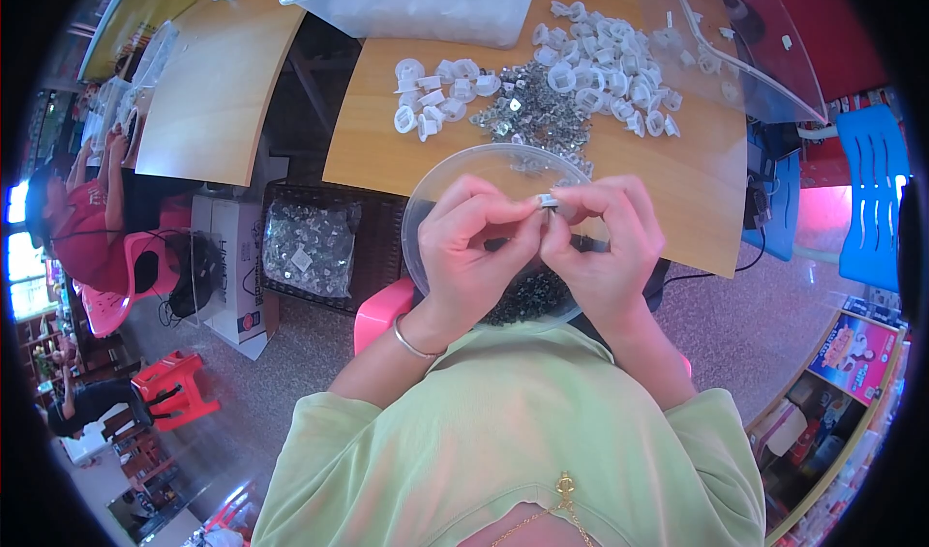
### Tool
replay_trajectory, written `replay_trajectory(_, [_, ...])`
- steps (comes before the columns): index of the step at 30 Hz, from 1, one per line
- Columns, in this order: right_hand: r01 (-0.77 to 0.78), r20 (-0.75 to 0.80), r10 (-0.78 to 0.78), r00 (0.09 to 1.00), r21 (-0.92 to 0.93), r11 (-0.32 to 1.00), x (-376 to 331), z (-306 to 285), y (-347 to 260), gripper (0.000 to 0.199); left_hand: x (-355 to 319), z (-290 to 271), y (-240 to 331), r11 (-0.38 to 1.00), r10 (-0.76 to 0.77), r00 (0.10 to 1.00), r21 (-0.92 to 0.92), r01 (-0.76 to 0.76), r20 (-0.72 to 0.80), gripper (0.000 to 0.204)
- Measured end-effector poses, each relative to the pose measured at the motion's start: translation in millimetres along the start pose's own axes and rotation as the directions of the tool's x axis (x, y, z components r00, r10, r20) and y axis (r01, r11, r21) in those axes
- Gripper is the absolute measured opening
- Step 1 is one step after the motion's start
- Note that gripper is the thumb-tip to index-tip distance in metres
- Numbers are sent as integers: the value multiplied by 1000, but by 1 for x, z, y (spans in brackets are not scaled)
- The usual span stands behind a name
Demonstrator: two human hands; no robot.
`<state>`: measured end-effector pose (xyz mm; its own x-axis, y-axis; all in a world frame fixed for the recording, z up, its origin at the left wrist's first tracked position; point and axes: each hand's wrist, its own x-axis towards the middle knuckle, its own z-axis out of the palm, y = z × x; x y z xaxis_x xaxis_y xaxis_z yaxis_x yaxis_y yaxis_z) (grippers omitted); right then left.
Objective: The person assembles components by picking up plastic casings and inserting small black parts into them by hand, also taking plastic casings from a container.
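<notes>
Pinched between the fingertips of both hands is a small white plastic part (548,201), with something thin and metallic showing on it. My left hand (476,242) grips it from the left with thumb and index finger. From the other side, my right hand (608,237) closes its thumb and index finger on it. Both hands are held over a round clear tub (418,208) with many small dark pieces (528,297) in it. Beyond the tub, a heap of small shiny metal clips (532,107) lies on the wooden table (373,146).
White plastic parts lie in a small group (431,92) and a larger pile (610,63). A clear bin (416,15) stands at the back, a transparent panel (764,44) at right. A bag of metal pieces (310,247) sits in a dark crate. A person in red (87,223) works far left.
</notes>
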<state>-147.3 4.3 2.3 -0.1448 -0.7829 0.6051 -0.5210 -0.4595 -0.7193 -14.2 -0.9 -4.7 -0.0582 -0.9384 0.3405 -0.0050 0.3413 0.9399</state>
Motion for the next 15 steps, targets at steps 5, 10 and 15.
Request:
replay_trajectory(5, [-135, 21, 133, 991, 112, 985, 0, -1, 3, 22, 2, 0, 2, 999, -43, 999, 3, 43, 19, 16])
replay_trajectory(10, [-203, 71, 192, 979, 207, 957, 1, -4, 3, 23, 0, 0, -2, 973, -140, 990, -179, 142, 27, 17])
replay_trajectory(15, [-211, 104, 191, 976, 240, 948, 1, -5, 4, 22, 0, 0, -3, 956, -179, 983, -230, 185, 47, 17])
